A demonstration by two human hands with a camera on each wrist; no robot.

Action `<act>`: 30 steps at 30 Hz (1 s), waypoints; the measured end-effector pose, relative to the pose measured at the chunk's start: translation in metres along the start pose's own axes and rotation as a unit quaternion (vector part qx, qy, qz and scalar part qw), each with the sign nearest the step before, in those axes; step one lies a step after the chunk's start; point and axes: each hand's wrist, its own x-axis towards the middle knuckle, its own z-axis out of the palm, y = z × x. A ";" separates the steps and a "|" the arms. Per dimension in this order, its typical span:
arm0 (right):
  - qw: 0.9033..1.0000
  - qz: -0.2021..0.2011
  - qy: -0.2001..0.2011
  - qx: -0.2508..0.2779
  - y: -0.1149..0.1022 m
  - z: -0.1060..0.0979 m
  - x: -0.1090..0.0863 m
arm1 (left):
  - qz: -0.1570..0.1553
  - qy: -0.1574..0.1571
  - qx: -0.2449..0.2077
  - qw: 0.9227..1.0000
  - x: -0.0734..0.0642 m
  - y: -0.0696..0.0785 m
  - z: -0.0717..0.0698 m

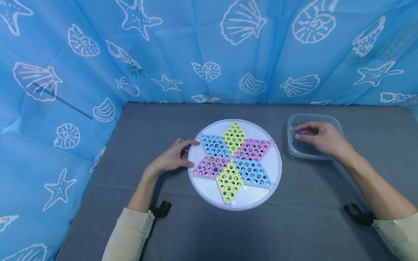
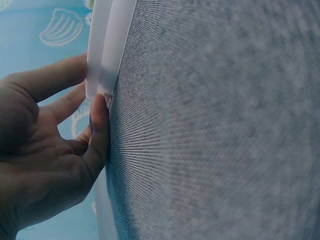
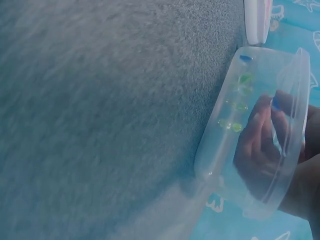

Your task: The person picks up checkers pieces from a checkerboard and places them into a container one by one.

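A round white Chinese checkers board (image 1: 202,186) with a yellow, blue and pink star lies on the table. My left hand (image 1: 173,156) touches its left rim with spread thumb and index finger; in the left wrist view, fingertips meet the white rim (image 2: 102,50). At the right, my right hand (image 1: 321,136) pinches a blue marble (image 1: 298,133) between thumb and fingers, over a clear plastic container (image 1: 313,157). Through the container's wall, the right wrist view shows several green marbles (image 3: 237,127) and a blue one (image 3: 245,58) at the bottom.
On the board sit a green marble (image 1: 211,159), a dark blue marble (image 1: 216,169) and a pale bluish marble (image 1: 216,146). A grey cloth (image 1: 228,235) covers the table. Blue seashell-print curtain (image 1: 183,47) hangs behind and to the left.
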 end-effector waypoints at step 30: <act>0.998 0.068 -0.005 -0.002 0.010 0.004 0.028 | -0.016 0.004 0.000 1.000 0.001 0.001 -0.001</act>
